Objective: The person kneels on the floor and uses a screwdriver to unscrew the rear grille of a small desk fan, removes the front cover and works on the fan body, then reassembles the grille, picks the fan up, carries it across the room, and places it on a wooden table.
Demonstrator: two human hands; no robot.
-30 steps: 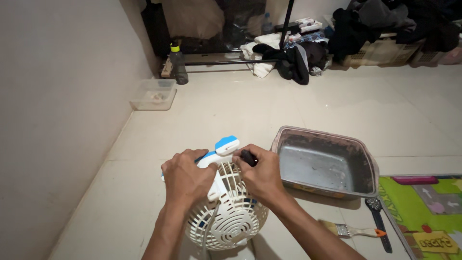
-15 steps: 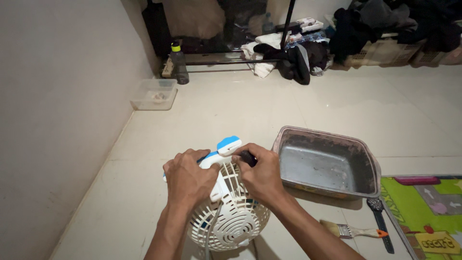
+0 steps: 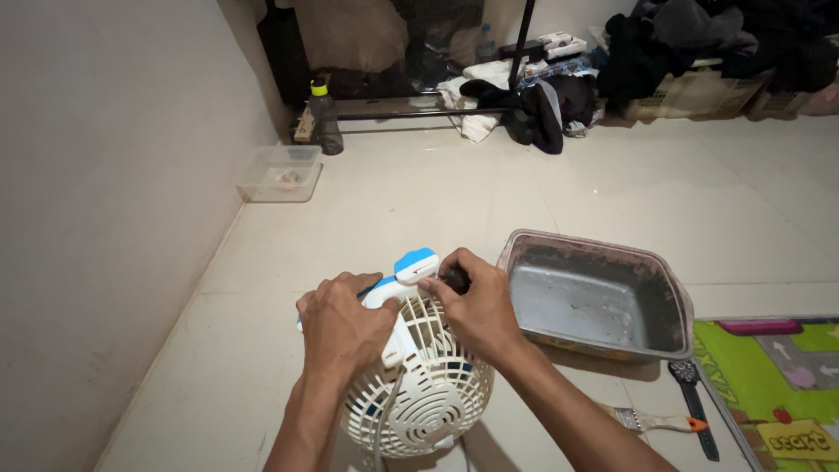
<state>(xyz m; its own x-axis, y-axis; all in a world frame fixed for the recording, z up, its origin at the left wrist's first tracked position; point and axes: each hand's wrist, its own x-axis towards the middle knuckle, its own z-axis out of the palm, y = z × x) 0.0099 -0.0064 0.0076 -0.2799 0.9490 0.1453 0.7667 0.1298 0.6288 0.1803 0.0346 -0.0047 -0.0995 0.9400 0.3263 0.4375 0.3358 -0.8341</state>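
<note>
Both hands (image 3: 411, 319) on fan (image 3: 419, 385) beside tub (image 3: 664, 280)

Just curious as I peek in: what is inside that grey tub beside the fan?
The grey tub looks empty: a bare, dull bottom with dark grime along the walls. The near wall hides the bottom strip closest to the person.

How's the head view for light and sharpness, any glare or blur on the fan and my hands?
Head view: dim, warm indoor light; the left hand, right hand and white fan look sharp, with no motion blur. A faint glare spot sits on the tiled floor. The clothes pile at the back is dark and lacks detail. Wide-angle bending shows at the edges.
</note>
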